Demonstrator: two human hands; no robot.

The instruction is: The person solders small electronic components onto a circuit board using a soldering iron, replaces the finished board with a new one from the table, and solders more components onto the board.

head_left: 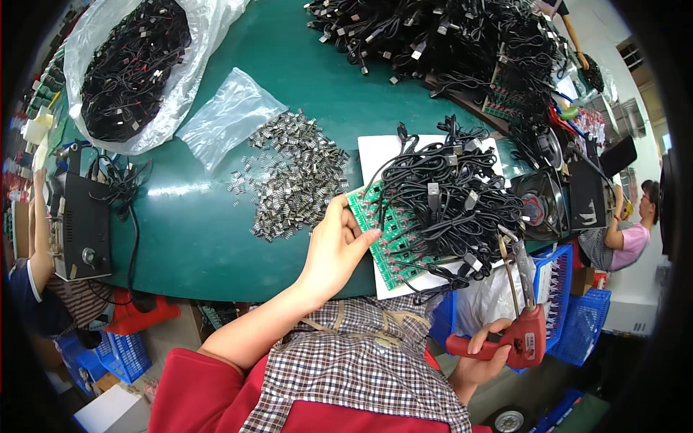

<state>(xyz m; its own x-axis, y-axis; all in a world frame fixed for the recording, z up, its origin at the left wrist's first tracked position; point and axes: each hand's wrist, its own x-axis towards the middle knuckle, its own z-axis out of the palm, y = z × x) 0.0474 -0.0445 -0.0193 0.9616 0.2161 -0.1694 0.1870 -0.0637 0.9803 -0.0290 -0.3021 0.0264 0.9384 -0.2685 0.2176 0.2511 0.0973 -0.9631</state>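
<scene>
Green circuit board (392, 249) pinched in the left fingers (336, 210), right fingers (485, 338) curled around red soldering gun (532, 333)

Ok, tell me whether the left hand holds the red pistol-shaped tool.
No, the right hand holds the red pistol-shaped tool, while the left hand grips the flat green circuit-board panel.

Left hand (333, 249) forward, pinching, right hand (481, 366) curled

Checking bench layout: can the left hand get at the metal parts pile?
Probably yes: the left hand is beside the metal parts pile with nothing visibly between, though it would likely need to release the green circuit board.
</scene>
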